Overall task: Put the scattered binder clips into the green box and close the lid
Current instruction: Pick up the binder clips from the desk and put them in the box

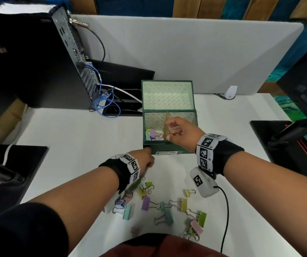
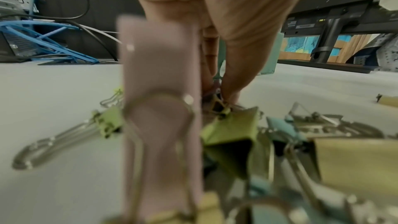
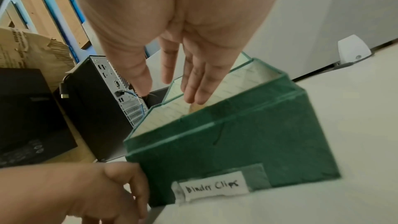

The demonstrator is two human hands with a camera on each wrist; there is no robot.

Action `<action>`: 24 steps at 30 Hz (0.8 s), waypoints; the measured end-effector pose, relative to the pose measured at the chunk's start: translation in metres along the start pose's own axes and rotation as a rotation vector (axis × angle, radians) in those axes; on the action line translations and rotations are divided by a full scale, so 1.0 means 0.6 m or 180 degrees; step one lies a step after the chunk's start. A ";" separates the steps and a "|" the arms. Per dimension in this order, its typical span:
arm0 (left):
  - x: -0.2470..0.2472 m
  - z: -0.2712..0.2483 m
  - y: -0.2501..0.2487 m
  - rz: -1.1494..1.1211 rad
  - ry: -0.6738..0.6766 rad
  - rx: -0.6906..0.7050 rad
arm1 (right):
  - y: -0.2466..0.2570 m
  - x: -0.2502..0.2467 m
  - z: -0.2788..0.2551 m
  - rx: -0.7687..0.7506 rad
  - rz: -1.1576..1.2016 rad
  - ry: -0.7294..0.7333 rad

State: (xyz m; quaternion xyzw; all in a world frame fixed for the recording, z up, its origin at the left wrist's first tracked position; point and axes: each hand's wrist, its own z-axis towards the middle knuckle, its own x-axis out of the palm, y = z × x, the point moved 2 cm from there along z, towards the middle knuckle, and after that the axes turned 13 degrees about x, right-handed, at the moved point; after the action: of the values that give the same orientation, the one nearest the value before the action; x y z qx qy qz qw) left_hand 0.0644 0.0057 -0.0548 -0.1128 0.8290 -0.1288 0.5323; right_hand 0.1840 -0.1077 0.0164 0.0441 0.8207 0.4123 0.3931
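1. Green box (image 1: pixel 169 148) on white desk (image 1: pixel 86 138), mid-scene, lid (image 1: pixel 167 94) open and standing upright at far side; label "Binder Clips" on near wall.
2. Right hand (image 1: pixel 183 133) over box opening, fingers straight and relaxed, gripping nothing.
3. Left hand (image 1: pixel 146 157) at box's near-left corner, fingers curled down to desk; pinching a clip or not, cannot tell.
4. Few clips in box (image 1: pixel 154 135), left compartment, beside a brown divider (image 1: pixel 166 125).
5. Scattered clips (image 1: pixel 164 206) on desk near the box, between the forearms.
6. Computer tower (image 1: pixel 37 58) far left, blue cables (image 1: pixel 104 102) beside it.
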 end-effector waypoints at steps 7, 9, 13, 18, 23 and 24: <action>-0.012 0.002 -0.010 0.0259 0.0267 0.0055 | -0.050 -0.006 -0.030 -0.0193 -0.0745 0.0054; -0.016 0.003 -0.016 0.0302 0.0270 0.0083 | -0.066 -0.004 -0.034 -0.0143 -0.1061 0.0264; -0.019 0.005 -0.019 0.0337 0.0367 0.0118 | -0.103 0.005 -0.047 0.0137 -0.2015 0.0988; -0.012 0.007 -0.015 0.0247 0.0195 0.0161 | -0.126 0.027 -0.069 0.0099 -0.2841 0.1614; -0.040 -0.002 -0.027 0.0056 0.0020 0.0238 | -0.145 0.055 -0.064 -0.0070 -0.3176 0.1630; -0.051 -0.005 -0.031 -0.0010 -0.0102 0.0284 | -0.147 0.055 -0.062 -0.0067 -0.3156 0.1603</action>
State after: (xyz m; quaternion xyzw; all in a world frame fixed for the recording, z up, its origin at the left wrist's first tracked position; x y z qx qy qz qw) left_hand 0.0752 -0.0015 -0.0218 -0.0923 0.8136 -0.1646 0.5499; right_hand 0.1582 -0.1764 -0.0535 -0.4512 0.8076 0.1839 0.3322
